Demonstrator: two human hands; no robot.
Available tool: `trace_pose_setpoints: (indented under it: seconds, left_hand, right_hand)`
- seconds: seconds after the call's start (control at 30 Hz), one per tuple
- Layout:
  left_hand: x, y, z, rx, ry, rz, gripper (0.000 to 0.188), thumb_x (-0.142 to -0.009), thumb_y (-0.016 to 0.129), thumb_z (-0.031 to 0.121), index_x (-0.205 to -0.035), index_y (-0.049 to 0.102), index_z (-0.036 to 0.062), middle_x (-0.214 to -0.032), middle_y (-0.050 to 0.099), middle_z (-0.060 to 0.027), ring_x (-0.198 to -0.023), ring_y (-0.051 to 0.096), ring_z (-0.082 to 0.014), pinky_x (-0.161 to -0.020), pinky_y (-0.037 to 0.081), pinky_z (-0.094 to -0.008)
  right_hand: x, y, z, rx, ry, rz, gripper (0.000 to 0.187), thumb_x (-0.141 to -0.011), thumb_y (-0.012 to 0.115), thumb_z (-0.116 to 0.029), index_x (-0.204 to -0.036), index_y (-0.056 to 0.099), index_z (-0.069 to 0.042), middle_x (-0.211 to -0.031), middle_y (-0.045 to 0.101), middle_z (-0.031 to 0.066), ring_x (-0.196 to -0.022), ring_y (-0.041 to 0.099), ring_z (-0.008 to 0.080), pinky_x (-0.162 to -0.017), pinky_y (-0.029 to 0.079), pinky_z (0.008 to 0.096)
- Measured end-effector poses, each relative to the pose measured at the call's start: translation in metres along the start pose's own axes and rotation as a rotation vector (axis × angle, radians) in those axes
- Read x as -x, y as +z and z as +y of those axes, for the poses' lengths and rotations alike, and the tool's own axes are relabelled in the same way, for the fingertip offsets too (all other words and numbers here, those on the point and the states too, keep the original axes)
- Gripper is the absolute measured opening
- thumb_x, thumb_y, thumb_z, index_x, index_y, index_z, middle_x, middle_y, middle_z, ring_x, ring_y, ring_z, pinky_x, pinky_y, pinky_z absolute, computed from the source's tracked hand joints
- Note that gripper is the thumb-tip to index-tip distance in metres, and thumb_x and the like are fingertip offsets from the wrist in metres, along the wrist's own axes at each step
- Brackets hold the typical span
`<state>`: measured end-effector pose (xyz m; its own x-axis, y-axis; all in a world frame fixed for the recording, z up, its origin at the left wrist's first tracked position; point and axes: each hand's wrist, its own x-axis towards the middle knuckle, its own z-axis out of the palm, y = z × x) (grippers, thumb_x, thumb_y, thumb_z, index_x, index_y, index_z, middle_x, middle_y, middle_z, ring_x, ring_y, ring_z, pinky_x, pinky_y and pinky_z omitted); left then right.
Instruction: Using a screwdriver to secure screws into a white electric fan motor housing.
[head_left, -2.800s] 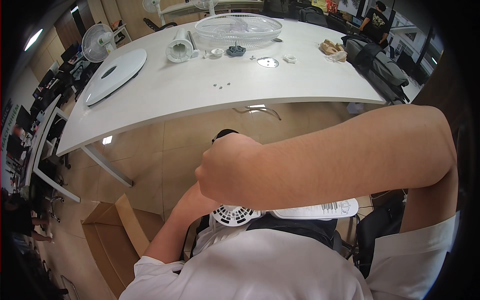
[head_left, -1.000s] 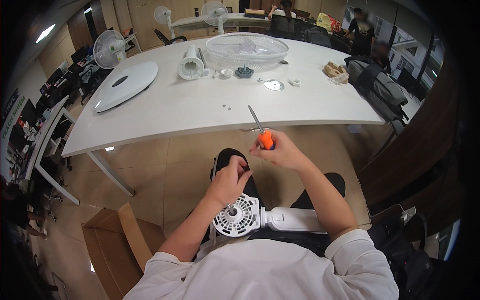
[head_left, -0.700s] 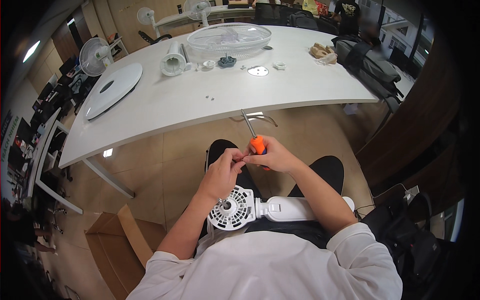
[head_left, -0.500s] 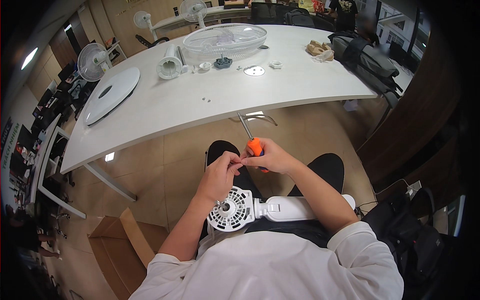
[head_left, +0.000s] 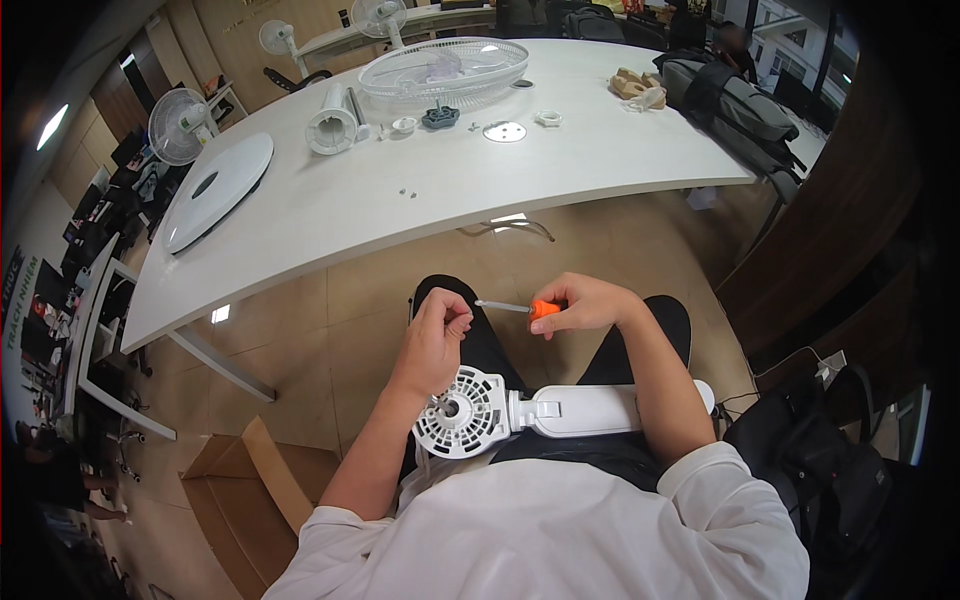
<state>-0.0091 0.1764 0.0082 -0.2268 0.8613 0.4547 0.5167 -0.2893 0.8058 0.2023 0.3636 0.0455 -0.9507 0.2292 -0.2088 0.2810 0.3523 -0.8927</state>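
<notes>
An orange-handled screwdriver [head_left: 543, 311] is gripped in my right hand [head_left: 588, 303], its metal shaft pointing left toward my other hand. My left hand [head_left: 436, 334] is closed, fingertips pinched together near the screwdriver's tip; whatever they hold is too small or hidden to make out. Across my lap lies a white fan motor housing [head_left: 462, 412] with a round slotted face and a metal shaft, joined to a white neck piece [head_left: 585, 411]. My right forearm passes over that neck piece, and my left wrist is just beside the round face.
Ahead stands a white table [head_left: 330, 215] with a fan grille [head_left: 445, 75], a white tube [head_left: 332, 130], an oval base [head_left: 218, 193], a dark knob [head_left: 440, 117], a round metal plate [head_left: 504, 131] and small screws [head_left: 408, 193]. A cardboard box [head_left: 250, 505] sits on the floor at left.
The screwdriver has swung from pointing away, up toward the table, to pointing left. My right hand has moved right, apart from my left hand, which stays closed.
</notes>
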Motion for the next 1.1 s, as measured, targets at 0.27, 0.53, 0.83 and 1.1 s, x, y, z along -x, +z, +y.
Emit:
trace_pose_setpoints:
  seconds: [0.27, 0.53, 0.83, 1.1]
  left_hand:
    - [0.0010, 0.0007, -0.0001, 0.098, 0.147, 0.051, 0.011, -0.097, 0.058, -0.009, -0.098, 0.052, 0.0002, -0.102, 0.060, -0.0096, -0.076, 0.061, -0.0127, -0.069, 0.054, -0.0259]
    - [0.0027, 0.0001, 0.0021, 0.097, 0.177, 0.059, 0.008, -0.095, 0.061, -0.009, -0.097, 0.057, -0.0023, -0.102, 0.068, -0.0126, -0.082, 0.064, -0.0124, -0.074, 0.055, -0.0252]
    - [0.0043, -0.0016, 0.0032, 0.068, 0.099, 0.059, 0.015, -0.095, 0.062, -0.009, -0.109, 0.058, -0.0029, -0.103, 0.068, -0.0115, -0.090, 0.067, -0.0146, -0.081, 0.057, -0.0277]
    - [0.0048, -0.0007, 0.0025, 0.051, 0.104, 0.044, 0.018, -0.094, 0.063, -0.009, -0.111, 0.058, -0.0029, -0.104, 0.069, -0.0122, -0.094, 0.068, -0.0162, -0.083, 0.058, -0.0290]
  right_hand:
    - [0.0026, 0.0018, -0.0008, 0.028, 0.056, -0.018, 0.028, -0.088, 0.081, -0.031, -0.095, 0.076, -0.004, -0.076, 0.068, -0.0012, -0.073, 0.058, 0.0089, -0.069, 0.047, 0.0273]
    - [0.0011, 0.0044, -0.0020, 0.072, 0.036, -0.030, 0.029, -0.088, 0.081, -0.030, -0.095, 0.076, -0.003, -0.073, 0.065, -0.0021, -0.070, 0.054, 0.0087, -0.067, 0.046, 0.0273]
    - [0.0021, 0.0009, -0.0002, 0.063, 0.046, -0.030, 0.029, -0.089, 0.081, -0.031, -0.096, 0.077, -0.003, -0.075, 0.067, -0.0015, -0.070, 0.057, 0.0085, -0.066, 0.048, 0.0273]
    - [0.0012, 0.0014, 0.0027, 0.036, 0.058, -0.037, 0.035, -0.089, 0.080, -0.035, -0.103, 0.078, -0.004, -0.080, 0.071, 0.0002, -0.071, 0.062, 0.0091, -0.067, 0.052, 0.0264]
